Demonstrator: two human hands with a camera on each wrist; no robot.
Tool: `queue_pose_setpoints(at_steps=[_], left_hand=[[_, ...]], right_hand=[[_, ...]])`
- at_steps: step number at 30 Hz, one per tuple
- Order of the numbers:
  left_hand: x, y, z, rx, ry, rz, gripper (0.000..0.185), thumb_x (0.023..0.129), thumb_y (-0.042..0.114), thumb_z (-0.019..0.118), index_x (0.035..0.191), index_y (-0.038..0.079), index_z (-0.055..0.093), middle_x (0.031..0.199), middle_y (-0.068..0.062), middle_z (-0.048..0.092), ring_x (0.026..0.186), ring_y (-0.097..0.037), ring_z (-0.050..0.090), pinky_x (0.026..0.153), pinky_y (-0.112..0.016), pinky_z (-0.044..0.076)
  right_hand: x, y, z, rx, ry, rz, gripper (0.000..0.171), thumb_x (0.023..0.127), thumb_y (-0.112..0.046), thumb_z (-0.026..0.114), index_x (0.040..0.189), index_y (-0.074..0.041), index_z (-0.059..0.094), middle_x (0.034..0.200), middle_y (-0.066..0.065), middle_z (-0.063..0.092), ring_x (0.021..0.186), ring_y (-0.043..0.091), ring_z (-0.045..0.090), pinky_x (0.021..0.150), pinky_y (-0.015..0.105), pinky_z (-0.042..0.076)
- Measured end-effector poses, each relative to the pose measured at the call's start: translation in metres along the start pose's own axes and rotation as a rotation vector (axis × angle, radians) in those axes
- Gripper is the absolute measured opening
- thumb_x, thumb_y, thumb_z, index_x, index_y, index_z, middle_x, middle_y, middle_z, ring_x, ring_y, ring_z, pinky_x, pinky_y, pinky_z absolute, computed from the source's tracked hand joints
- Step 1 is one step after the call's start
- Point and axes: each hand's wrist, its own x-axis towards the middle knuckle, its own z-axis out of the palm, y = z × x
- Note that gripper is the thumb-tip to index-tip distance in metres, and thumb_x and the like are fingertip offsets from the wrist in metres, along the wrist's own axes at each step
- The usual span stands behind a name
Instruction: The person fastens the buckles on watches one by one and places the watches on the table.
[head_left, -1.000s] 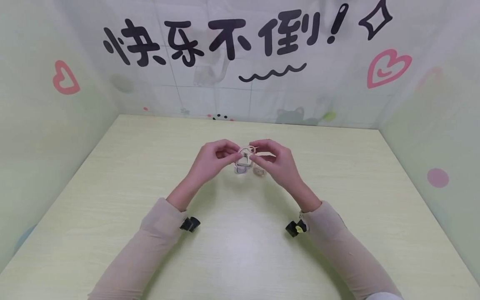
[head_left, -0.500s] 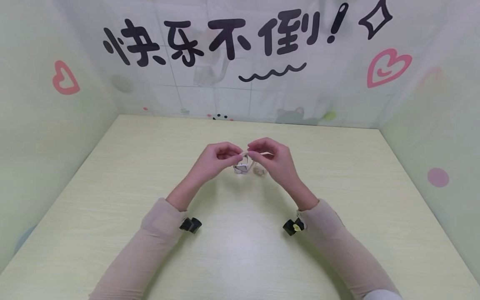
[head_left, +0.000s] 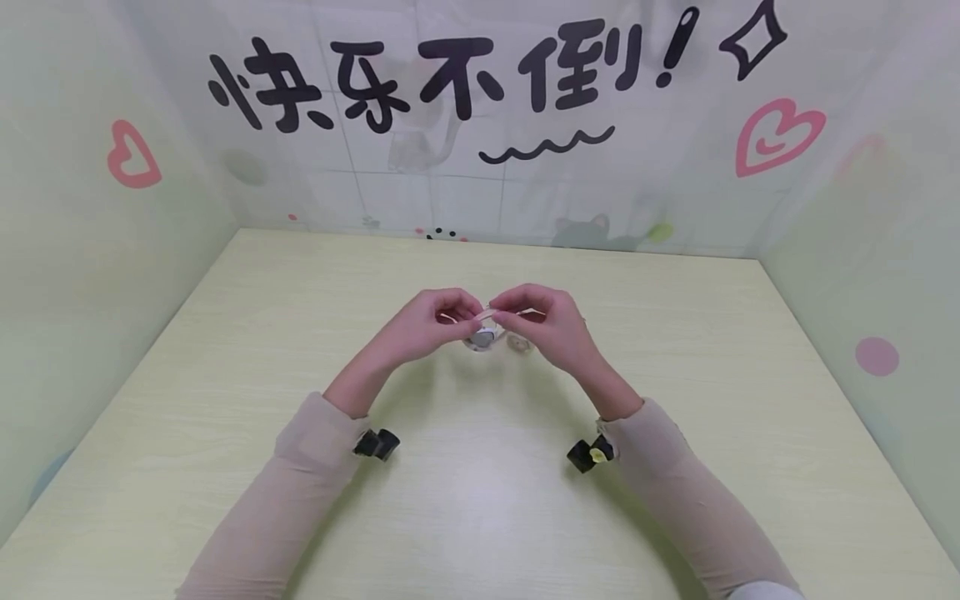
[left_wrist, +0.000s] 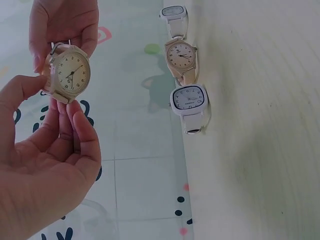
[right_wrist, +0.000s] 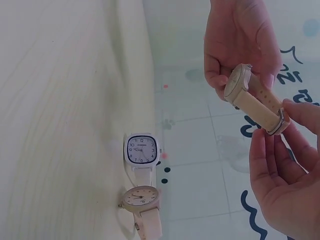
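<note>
Two hands meet over the big pale green table (head_left: 675, 500), and they share one small thing. The left hand (head_left: 420, 327) and the right hand (head_left: 551, 327) both pinch a round cream watch (left_wrist: 67, 74), held up in the air above the table top, between the fingertips. The left hand grasps the case side; the right hand grasps the strap near the silver buckle (right_wrist: 280, 120).

To do this well, I think the fingers should stay on the rim and strap, not on the glass, so the face stays clean. The pull should be soft, since the strap looks thin and bendy. Keeping the watch low over the table seems wise, so a slip would not hurt it. Three more watches sit on the table just behind the hands: a white square watch (left_wrist: 189, 98), a tan round watch (left_wrist: 181, 54) touching or almost touching it, and one more white watch (left_wrist: 173, 12) a bit apart. The hands should keep off those.

Compared with a second ago, the hands have come a little lower and closer together. The watch was then lifted higher, with its strap loop showing; now it is tucked between the fingertips.
</note>
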Motion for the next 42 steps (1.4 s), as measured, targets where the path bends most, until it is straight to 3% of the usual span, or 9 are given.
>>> queue_pose_setpoints(at_steps=[7,16,24,37,42], left_hand=[[0.000,-0.002,-0.001,-0.087,0.086,-0.089,0.025,0.097,0.018,0.065,0.115,0.001,0.067,0.109,-0.020,0.069,0.088,-0.015,0.063,0.090,-0.039,0.053],[0.003,-0.012,-0.009,-0.235,0.196,-0.260,0.034,0.098,0.022,0.064,0.125,0.001,0.063,0.117,-0.015,0.068,0.092,-0.012,0.065,0.090,-0.025,0.058],[0.006,-0.019,-0.015,-0.315,0.229,-0.326,0.038,0.099,0.024,0.062,0.128,-0.001,0.061,0.120,-0.014,0.065,0.089,-0.006,0.066,0.085,-0.019,0.058],[0.018,-0.037,-0.025,-0.278,0.245,-0.429,0.042,0.099,0.025,0.062,0.132,-0.002,0.059,0.125,-0.017,0.065,0.081,-0.002,0.065,0.080,-0.016,0.058],[0.022,-0.047,-0.028,-0.255,0.232,-0.449,0.039,0.099,0.021,0.062,0.130,-0.003,0.060,0.116,-0.013,0.067,0.078,-0.001,0.066,0.078,-0.016,0.058]], right_hand=[[0.001,0.004,0.006,0.051,0.054,-0.020,0.020,0.091,-0.006,0.071,0.109,0.002,0.066,0.108,0.018,0.069,0.095,0.016,0.067,0.086,0.025,0.059],[0.002,0.008,0.012,0.059,0.060,-0.025,0.034,0.092,-0.007,0.071,0.124,0.000,0.064,0.124,0.017,0.067,0.114,0.028,0.066,0.096,0.029,0.057],[0.006,0.011,0.016,0.043,0.011,-0.011,0.039,0.095,-0.008,0.067,0.133,-0.002,0.060,0.135,0.016,0.063,0.124,0.032,0.062,0.101,0.033,0.054],[0.007,0.016,0.014,-0.032,0.040,0.030,0.040,0.097,-0.013,0.065,0.135,-0.002,0.058,0.139,0.014,0.060,0.127,0.031,0.060,0.104,0.040,0.052],[0.007,0.017,0.013,-0.039,0.051,0.035,0.038,0.097,-0.013,0.065,0.134,-0.003,0.059,0.138,0.013,0.062,0.124,0.028,0.062,0.104,0.040,0.053]])
